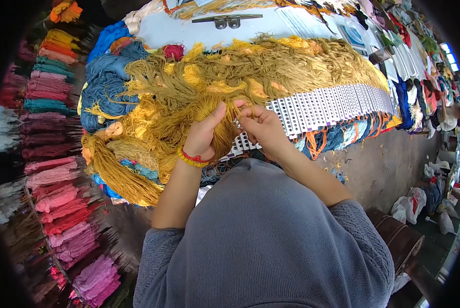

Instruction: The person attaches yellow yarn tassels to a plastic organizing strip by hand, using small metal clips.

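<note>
Wearing one grey sweater (271, 231), nearest the camera. By the tabletop's (173, 28) near edge, grasping one mustard yarn bundle (223, 134) in the left hand (203, 134), two bracelets (193, 160) at its wrist; pinching strands with the right hand (263, 131), fingertips together. Hemmed by heaped yarn (271, 66) left and far, with open floor (373, 169) right.

L fingers (218, 111) part hidden by mustard yarn (223, 136), pale skeins (4, 128) blurry; grey garment (271, 246) cut off, btm

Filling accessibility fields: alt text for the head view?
A person's left hand holds golden yarn while the right hand touches its edge, amid heaped olive yarn and blue yarn. White dotted strips lie to the right, pink skeins at far left.
</note>
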